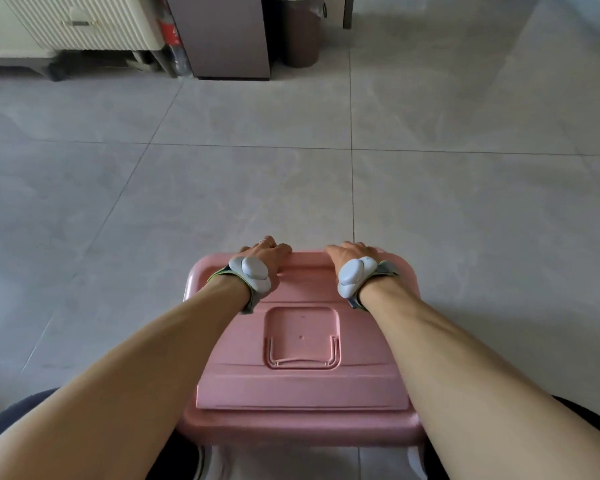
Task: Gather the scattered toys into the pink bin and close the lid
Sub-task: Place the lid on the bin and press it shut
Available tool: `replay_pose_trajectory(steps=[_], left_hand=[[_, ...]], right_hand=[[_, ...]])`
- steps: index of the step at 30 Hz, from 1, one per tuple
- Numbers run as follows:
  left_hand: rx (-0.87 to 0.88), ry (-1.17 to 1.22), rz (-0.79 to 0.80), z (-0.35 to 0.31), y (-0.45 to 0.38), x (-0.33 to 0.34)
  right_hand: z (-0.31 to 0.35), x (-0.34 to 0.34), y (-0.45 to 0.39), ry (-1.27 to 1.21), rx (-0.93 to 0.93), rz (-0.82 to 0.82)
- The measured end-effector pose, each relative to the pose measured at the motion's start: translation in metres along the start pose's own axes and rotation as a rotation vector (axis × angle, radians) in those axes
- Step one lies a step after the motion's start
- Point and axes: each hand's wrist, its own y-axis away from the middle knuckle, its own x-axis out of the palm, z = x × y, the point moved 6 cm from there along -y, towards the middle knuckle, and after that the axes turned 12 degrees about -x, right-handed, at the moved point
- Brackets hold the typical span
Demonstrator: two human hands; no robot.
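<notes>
From the head camera, the only lettering in sight was on a red-labelled bottle [168, 32] tucked beside a grey cabinet [222, 36] at the far wall, and it was too blurred to read. The pink bin [302, 427] stood on the grey tiled floor [430, 185] directly in front of the person, between the knees. It was a smooth matte pink plastic box with rounded corners. Its lid [302, 375] lay flat on top, covering the opening, with a recessed square panel and a folded-down handle moulded into the middle. Nothing inside the bin could be seen.

The left hand [267, 254] and right hand [349, 252] both rested on the lid's far edge, fingers curled over it and gripping. Each wrist carried a pale blue-white sensor on a strap. A dark waste bin [300, 36] stood beside the cabinet.
</notes>
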Motion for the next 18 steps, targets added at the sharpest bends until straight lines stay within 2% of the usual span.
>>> replay_pose_trajectory(steps=[6,11,18], left_hand=[[-0.092,0.014,-0.041,0.005,-0.023,0.004],[-0.081,0.053,-0.015,0.003,-0.033,0.01],[-0.177,0.011,0.016,0.016,-0.031,0.009]], right_hand=[[-0.011,0.012,-0.027,-0.071,0.053,-0.009],[-0.014,0.018,-0.033,-0.064,0.062,-0.056],[-0.019,0.032,-0.023,-0.099,0.085,0.018]])
